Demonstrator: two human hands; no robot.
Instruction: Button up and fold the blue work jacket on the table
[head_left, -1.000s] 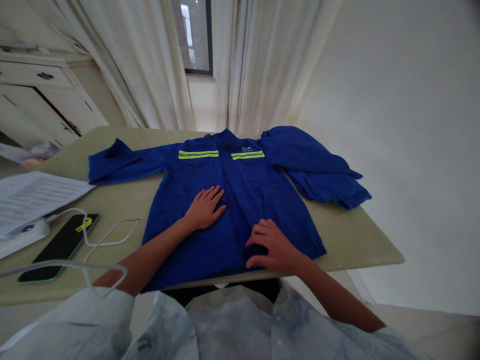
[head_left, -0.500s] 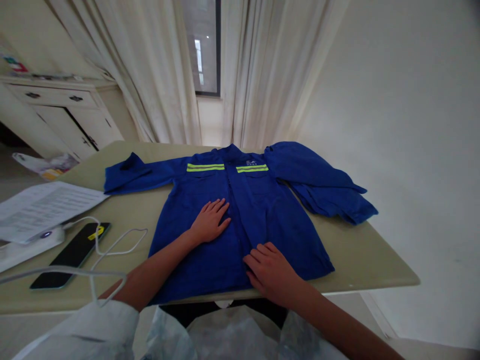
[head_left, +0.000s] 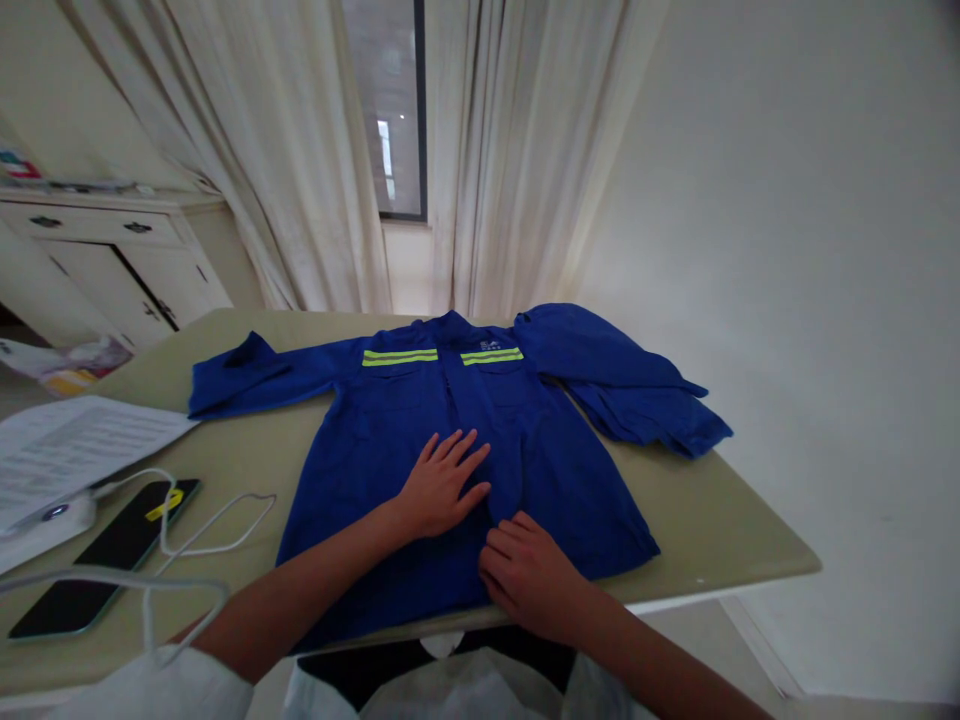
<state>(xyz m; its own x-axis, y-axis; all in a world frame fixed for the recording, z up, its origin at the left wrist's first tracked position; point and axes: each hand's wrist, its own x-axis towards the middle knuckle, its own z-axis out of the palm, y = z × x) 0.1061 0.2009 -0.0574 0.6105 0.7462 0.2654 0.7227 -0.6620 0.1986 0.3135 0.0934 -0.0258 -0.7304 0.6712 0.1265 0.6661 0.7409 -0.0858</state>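
Note:
A blue work jacket (head_left: 375, 450) lies spread front side up, with yellow-green reflective stripes across the chest. Its left-hand sleeve stretches out over the table, while the other sleeve is bunched at the right. My left hand (head_left: 442, 487) rests on the middle of the jacket by the front opening, fingers spread and open. Near the hem, my right hand (head_left: 529, 575) has its fingers curled closed on the jacket's front edge. Its fingertips are partly hidden.
The table (head_left: 720, 535) has a rounded right corner. At the left lie printed papers (head_left: 82, 435), a dark phone (head_left: 105, 555) and a looping white cable (head_left: 217, 530). A white cabinet (head_left: 112, 250) and curtains (head_left: 285, 150) stand behind; a wall (head_left: 787, 300) rises at the right.
My left hand has moved right across the front opening, closer to my right hand, with its fingers spread wider. My right hand's fingers have curled in more. The camera view has shifted slightly.

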